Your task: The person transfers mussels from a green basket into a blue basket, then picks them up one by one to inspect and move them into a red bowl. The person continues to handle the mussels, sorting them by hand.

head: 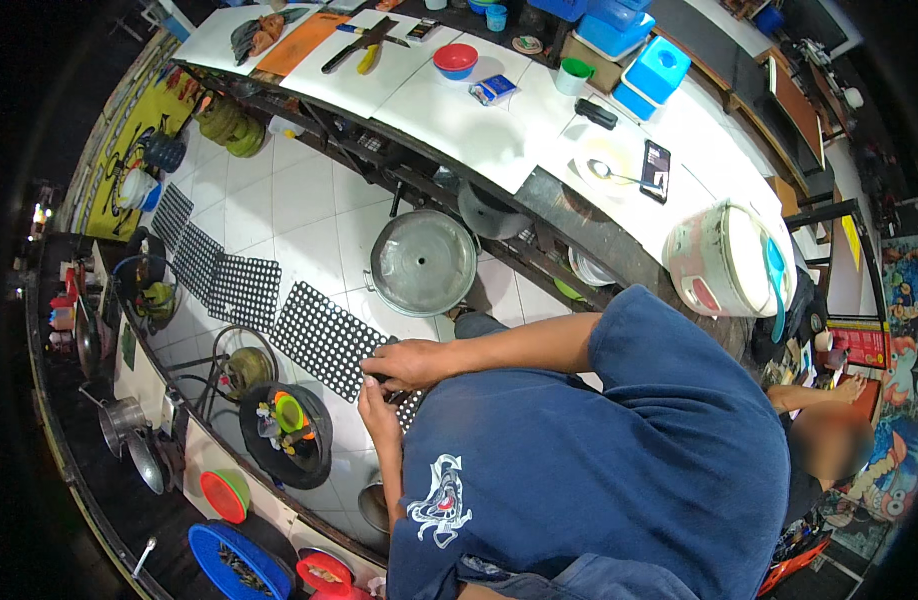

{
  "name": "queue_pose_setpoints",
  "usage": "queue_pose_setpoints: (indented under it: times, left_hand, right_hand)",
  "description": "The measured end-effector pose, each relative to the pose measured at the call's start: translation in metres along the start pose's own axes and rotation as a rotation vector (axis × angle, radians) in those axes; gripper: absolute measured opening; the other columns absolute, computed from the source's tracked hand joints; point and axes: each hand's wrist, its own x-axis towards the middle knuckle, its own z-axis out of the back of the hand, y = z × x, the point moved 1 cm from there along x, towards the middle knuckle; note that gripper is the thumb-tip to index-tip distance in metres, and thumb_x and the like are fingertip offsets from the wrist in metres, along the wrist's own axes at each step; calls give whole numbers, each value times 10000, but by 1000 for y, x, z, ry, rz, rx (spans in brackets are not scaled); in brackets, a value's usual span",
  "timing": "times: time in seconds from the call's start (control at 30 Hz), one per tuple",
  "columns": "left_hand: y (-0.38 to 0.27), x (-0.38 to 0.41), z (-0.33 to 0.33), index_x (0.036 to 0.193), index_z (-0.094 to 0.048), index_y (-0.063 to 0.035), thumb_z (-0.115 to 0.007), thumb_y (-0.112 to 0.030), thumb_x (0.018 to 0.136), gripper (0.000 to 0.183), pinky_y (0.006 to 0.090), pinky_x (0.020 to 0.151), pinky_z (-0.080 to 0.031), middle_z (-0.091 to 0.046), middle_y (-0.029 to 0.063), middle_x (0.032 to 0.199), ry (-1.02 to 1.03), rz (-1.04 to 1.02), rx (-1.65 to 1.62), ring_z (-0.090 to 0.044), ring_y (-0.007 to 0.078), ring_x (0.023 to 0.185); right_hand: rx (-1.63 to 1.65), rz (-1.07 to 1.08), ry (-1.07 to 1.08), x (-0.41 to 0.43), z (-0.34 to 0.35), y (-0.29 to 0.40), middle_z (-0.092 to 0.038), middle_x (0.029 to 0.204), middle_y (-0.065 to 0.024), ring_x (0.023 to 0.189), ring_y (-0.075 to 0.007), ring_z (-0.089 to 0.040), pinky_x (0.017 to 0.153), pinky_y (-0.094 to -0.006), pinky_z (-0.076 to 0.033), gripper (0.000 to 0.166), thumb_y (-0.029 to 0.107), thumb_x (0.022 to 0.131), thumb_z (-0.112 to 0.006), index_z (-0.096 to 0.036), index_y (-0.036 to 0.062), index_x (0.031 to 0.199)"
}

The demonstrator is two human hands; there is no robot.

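My right hand is held in front of my waist, its fingers curled. Just below it, my left hand is raised so that its fingertips meet or nearly meet the right fingers. Something small and dark shows between the two hands, but I cannot tell what it is or which hand holds it. Under them on the tiled floor lies a black perforated rubber mat. Beyond my right hand, a large round metal pot with its lid on stands on the floor, beside my foot.
A white-topped counter curves along the top, bearing knives, a phone and a rice cooker. A black tub of utensils and a gas cylinder stand left. Blue basin lies lower left. Another person sits far right.
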Motion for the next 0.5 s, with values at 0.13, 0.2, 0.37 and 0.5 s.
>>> queue_pose_setpoints:
  times: [0.13, 0.2, 0.37, 0.5]
  left_hand:
    - [-7, 29, -9, 984, -586, 22, -364, -330, 1009, 417, 235, 455, -344, -592, 59, 758, -70, -13, 96, -496, 88, 569]
    - [-15, 42, -18, 951, -585, 44, -356, -310, 1008, 425, 293, 508, -400, -615, 112, 767, -127, -161, 279, -541, 154, 593]
    - [-44, 59, -32, 806, -586, 57, -339, -249, 998, 438, 419, 583, -441, -607, 220, 684, -239, -324, 610, -604, 339, 619]
    - [-55, 62, -36, 743, -569, 22, -344, -208, 983, 402, 465, 578, -455, -604, 229, 693, -234, -395, 722, -600, 415, 624]
  right_hand:
    - [-10, 4, 16, 13, 35, -8, -569, 930, -195, 825, -403, -602, 687, -495, -493, 342, 232, 853, -606, -461, 73, 1119]
    - [3, -11, 46, 22, 49, -16, -577, 924, -197, 841, -400, -601, 706, -494, -484, 350, 227, 854, -606, -453, 73, 1129]
    - [107, -36, 97, 47, 74, -24, -599, 960, -212, 884, -390, -599, 736, -474, -465, 301, 191, 856, -607, -479, 35, 1080]
    - [153, 33, 68, 53, 79, -29, -621, 925, -213, 846, -384, -619, 711, -432, -480, 211, 118, 860, -600, -503, 8, 1011]
